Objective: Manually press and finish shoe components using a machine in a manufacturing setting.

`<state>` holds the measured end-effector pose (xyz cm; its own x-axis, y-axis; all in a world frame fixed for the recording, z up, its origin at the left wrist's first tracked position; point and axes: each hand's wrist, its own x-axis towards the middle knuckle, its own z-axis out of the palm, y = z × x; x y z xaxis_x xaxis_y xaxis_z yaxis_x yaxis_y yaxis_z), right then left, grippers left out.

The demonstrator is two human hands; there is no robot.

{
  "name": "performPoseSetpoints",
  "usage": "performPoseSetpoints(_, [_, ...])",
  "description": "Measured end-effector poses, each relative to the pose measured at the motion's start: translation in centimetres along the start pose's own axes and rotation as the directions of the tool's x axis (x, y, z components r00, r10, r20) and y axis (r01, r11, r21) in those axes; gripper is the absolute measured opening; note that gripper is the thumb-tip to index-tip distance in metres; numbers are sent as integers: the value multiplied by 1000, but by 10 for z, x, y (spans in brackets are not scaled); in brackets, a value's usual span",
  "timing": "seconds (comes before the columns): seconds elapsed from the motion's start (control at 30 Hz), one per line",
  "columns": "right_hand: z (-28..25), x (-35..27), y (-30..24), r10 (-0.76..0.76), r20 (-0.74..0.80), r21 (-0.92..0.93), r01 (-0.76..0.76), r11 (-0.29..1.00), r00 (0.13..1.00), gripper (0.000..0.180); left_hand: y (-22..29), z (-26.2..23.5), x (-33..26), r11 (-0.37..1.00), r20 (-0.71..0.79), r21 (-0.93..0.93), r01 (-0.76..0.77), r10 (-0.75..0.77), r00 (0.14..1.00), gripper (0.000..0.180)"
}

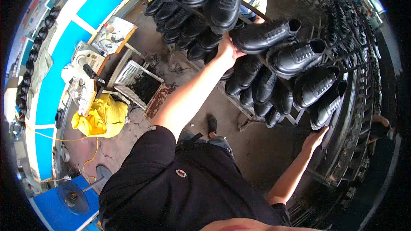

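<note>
A tilted metal shoe rack (295,116) stands in front of me, its tiers lined with black lace-up shoes. My left hand (227,52) is closed on the upper tier's front edge, between a black shoe (224,8) and another shoe (266,36); some of its fingers are hidden there. Lower to the right, my right hand (316,140) grips the end of the rack, just below the toe of the last black shoe (327,107). More shoes (259,85) hang on the tier underneath.
Another rack full of dark shoes (353,30) runs along the right. Past the shoes stands another person (259,4). At left are a machine on a worktable (83,64), a white crate (132,75), a yellow sack (102,117) and a fan (72,197); an orange cable crosses the floor.
</note>
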<state>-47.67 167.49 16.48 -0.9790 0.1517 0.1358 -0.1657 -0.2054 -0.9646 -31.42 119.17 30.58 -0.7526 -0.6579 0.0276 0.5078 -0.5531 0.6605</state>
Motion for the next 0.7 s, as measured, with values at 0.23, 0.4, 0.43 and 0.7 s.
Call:
performPoseSetpoints(0.23, [9,-11,-11,-50,89,-123,60,991,995,69,33,-21,-6,996,105,74,-46,38,994,68])
performPoseSetpoints(0.4, [24,-21,-16,-183,173,-158,210,965,968,75,39,-31,-38,994,217,107,-15,-8,976,69])
performPoseSetpoints(0.43, [29,-18,-18,-135,151,-121,154,981,979,75,34,-38,-54,994,78,105,15,-23,997,69])
performPoseSetpoints(0.7, [4,16,4,-95,82,-127,105,986,992,67,-41,-320,-302,965,-396,177,196,-113,911,27])
